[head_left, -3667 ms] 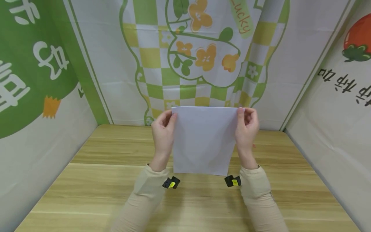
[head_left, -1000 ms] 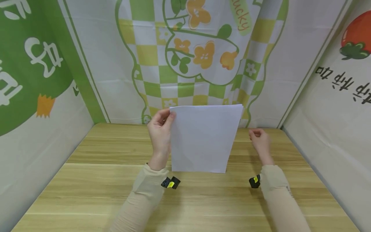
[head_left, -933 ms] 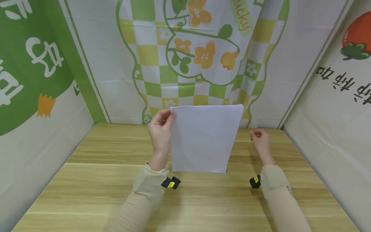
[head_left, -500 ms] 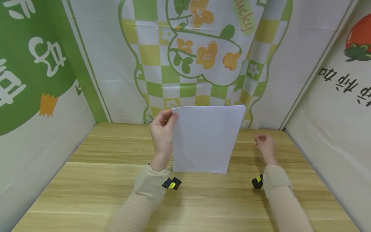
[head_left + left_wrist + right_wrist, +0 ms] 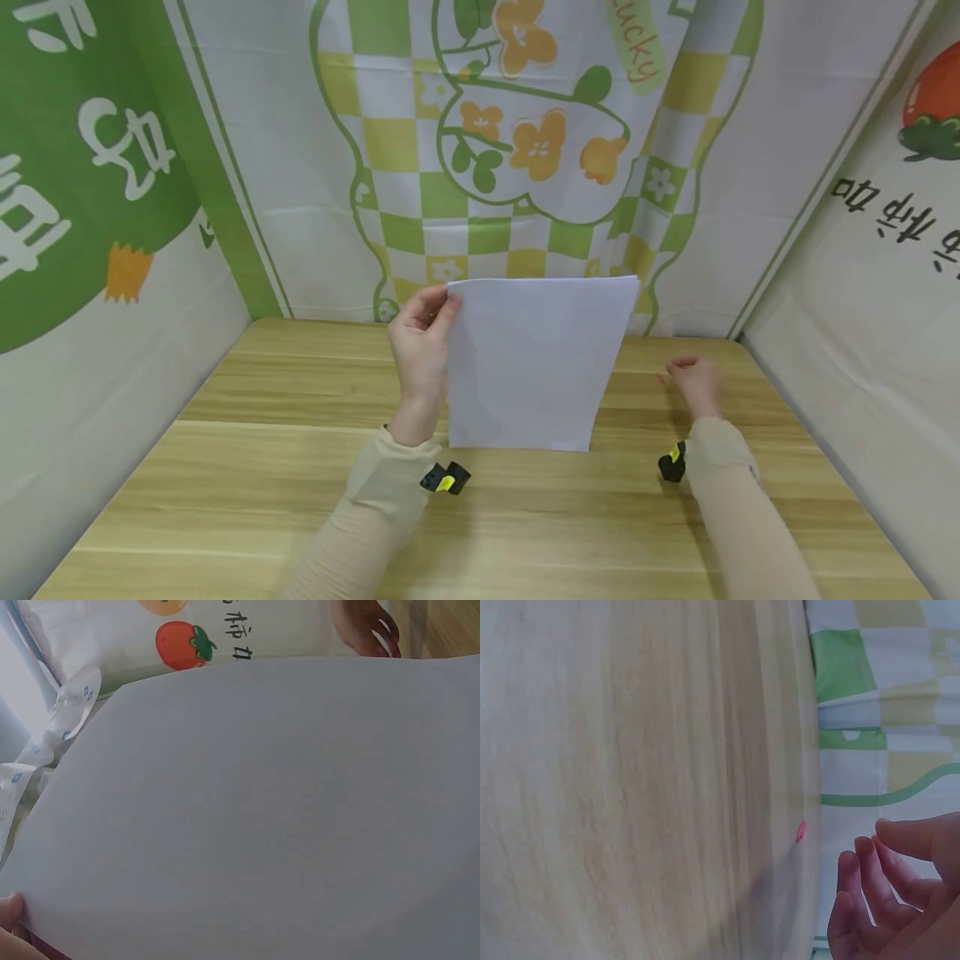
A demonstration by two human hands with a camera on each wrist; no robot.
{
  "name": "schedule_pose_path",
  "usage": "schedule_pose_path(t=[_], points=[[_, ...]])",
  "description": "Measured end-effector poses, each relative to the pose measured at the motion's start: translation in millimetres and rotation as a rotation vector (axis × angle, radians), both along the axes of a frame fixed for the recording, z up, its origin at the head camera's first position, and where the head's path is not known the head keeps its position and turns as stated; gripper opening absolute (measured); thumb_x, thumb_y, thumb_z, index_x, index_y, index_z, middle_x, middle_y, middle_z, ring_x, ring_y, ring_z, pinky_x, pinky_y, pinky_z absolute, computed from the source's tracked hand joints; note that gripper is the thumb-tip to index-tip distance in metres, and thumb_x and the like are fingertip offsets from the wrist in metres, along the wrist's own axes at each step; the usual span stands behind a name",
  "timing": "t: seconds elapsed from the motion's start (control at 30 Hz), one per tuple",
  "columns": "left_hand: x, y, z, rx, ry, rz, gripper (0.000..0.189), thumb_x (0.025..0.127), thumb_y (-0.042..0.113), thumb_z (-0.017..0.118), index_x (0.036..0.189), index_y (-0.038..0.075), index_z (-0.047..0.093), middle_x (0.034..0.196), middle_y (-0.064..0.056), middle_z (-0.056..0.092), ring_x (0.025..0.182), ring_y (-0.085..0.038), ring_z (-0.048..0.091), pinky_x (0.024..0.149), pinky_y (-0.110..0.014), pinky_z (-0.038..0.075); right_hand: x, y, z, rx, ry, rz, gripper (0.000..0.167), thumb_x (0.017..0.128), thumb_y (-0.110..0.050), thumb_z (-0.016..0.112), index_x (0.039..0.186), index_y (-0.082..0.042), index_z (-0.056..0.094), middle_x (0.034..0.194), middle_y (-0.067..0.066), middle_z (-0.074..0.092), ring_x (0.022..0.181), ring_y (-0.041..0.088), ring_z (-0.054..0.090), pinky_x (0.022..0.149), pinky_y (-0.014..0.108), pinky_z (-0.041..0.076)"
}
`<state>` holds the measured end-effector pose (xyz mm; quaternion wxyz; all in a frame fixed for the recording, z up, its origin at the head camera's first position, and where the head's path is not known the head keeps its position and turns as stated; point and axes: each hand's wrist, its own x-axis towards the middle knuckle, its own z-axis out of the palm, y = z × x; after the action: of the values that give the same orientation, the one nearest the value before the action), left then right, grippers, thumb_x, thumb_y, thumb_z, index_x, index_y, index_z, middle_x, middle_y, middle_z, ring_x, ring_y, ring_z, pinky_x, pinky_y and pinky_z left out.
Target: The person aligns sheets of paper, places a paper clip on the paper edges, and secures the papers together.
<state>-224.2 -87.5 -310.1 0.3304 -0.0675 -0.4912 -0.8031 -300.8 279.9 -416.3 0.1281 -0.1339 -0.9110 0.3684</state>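
My left hand [image 5: 422, 354] pinches the upper left corner of white paper [image 5: 536, 367], held up with its blank face towards me. At its top right corner the edge looks layered, as if more than one sheet. In the left wrist view the paper [image 5: 255, 810] covers most of the picture, with a thumb tip at its lower left corner. My right hand [image 5: 696, 386] is apart from the paper, fingers loosely bent, thumb near the index finger. Close by on the table lies a tiny pinkish-red loop-like object [image 5: 801, 831], too small to name surely.
The wooden table [image 5: 262, 500] has light and dark grain. Behind it hangs a checked, flowered cloth [image 5: 420, 200]; printed cloth walls [image 5: 847, 333] enclose both sides. Crumpled clear plastic [image 5: 64, 720] shows at the left wrist view's edge. Black wrist devices [image 5: 447, 477] sit by the sleeves.
Both hands held the paper's top corners at first. My right hand has let go, moved right, then shifted slightly further right and down. The left hand keeps its grip.
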Motion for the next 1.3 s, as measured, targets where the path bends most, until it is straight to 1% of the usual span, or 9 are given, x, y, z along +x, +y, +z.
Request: schedule_pose_path(t=[0.1, 0.2, 0.3, 0.47, 0.53, 0.73, 0.93, 1.07, 1.3], points=[[0.7, -0.5, 0.2, 0.001, 0.008, -0.007, 0.022, 0.079, -0.006, 0.071, 0.079, 0.016, 0.070, 0.076, 0.009, 0.068, 0.073, -0.005, 0.062, 0.068, -0.018, 0.048, -1.3, 2, -1.4, 0.026, -0.038, 0.022, 0.029, 0.089, -0.014, 0.057, 0.106, 0.009, 0.061, 0.110, 0.029, 0.061, 0.099, 0.042, 0.056, 0.077, 0.041, 0.045], [0.9, -0.9, 0.0, 0.004, 0.019, -0.016, 0.021, 0.079, -0.006, 0.070, 0.080, 0.015, 0.070, 0.076, 0.009, 0.068, 0.073, -0.005, 0.062, 0.068, -0.018, 0.048, -3.3, 4, -3.3, 0.046, -0.084, 0.043, 0.030, 0.087, -0.014, 0.058, 0.107, 0.009, 0.062, 0.112, 0.030, 0.060, 0.103, 0.044, 0.054, 0.085, 0.047, 0.045], [1.1, -0.9, 0.3, 0.004, 0.026, -0.022, 0.021, 0.079, -0.007, 0.070, 0.080, 0.015, 0.071, 0.076, 0.009, 0.068, 0.073, -0.005, 0.062, 0.068, -0.018, 0.048, -6.0, 6, -5.5, 0.056, -0.128, 0.051, 0.033, 0.087, -0.018, 0.062, 0.108, 0.008, 0.062, 0.115, 0.029, 0.059, 0.107, 0.044, 0.053, 0.090, 0.049, 0.043], [2.2, 0.1, 0.3, -0.005, 0.024, -0.023, 0.021, 0.079, -0.004, 0.072, 0.080, 0.017, 0.071, 0.077, 0.009, 0.068, 0.073, -0.006, 0.061, 0.067, -0.018, 0.047, -9.5, 13, -10.0, 0.075, -0.194, 0.068, 0.036, 0.087, -0.022, 0.064, 0.109, 0.006, 0.061, 0.119, 0.029, 0.057, 0.110, 0.045, 0.051, 0.093, 0.050, 0.042], [2.8, 0.3, 0.4, -0.009, 0.021, -0.024, 0.021, 0.079, -0.003, 0.072, 0.080, 0.018, 0.070, 0.077, 0.009, 0.068, 0.073, -0.006, 0.061, 0.067, -0.018, 0.047, -11.2, 15, -12.6, 0.087, -0.200, 0.074, 0.036, 0.087, -0.022, 0.064, 0.108, 0.007, 0.061, 0.118, 0.030, 0.057, 0.110, 0.045, 0.051, 0.094, 0.050, 0.041], [3.2, -0.6, 0.3, -0.021, 0.016, -0.027, 0.017, 0.079, 0.002, 0.074, 0.080, 0.018, 0.070, 0.077, 0.008, 0.067, 0.073, -0.006, 0.060, 0.067, -0.017, 0.046, -14.5, 18, -18.5, 0.109, -0.170, 0.085, 0.036, 0.086, -0.022, 0.065, 0.104, 0.008, 0.063, 0.114, 0.030, 0.060, 0.107, 0.045, 0.053, 0.093, 0.049, 0.042], [2.1, -1.6, -1.2, -0.021, 0.010, -0.024, 0.019, 0.079, 0.001, 0.073, 0.079, 0.020, 0.070, 0.077, 0.008, 0.068, 0.071, -0.006, 0.060, 0.065, -0.018, 0.045, -17.4, 17, -20.2, 0.117, -0.175, 0.105, 0.035, 0.087, -0.022, 0.064, 0.104, 0.008, 0.064, 0.115, 0.029, 0.060, 0.107, 0.045, 0.052, 0.092, 0.049, 0.042], [1.2, -2.0, -1.8, -0.026, 0.010, -0.023, 0.019, 0.079, 0.001, 0.073, 0.080, 0.020, 0.070, 0.077, 0.008, 0.068, 0.071, -0.006, 0.060, 0.064, -0.018, 0.045, -19.1, 16, -20.2, 0.120, -0.197, 0.112, 0.034, 0.089, -0.022, 0.063, 0.106, 0.007, 0.064, 0.117, 0.029, 0.059, 0.109, 0.046, 0.051, 0.095, 0.050, 0.040], [1.5, -0.6, -0.3, -0.007, 0.024, -0.029, 0.023, 0.079, -0.003, 0.072, 0.079, 0.020, 0.070, 0.076, 0.009, 0.068, 0.072, -0.006, 0.061, 0.066, -0.018, 0.046, -18.4, 13, -13.7, 0.157, -0.233, 0.103, 0.030, 0.088, -0.020, 0.063, 0.105, 0.005, 0.065, 0.118, 0.027, 0.059, 0.111, 0.045, 0.051, 0.097, 0.048, 0.039]])
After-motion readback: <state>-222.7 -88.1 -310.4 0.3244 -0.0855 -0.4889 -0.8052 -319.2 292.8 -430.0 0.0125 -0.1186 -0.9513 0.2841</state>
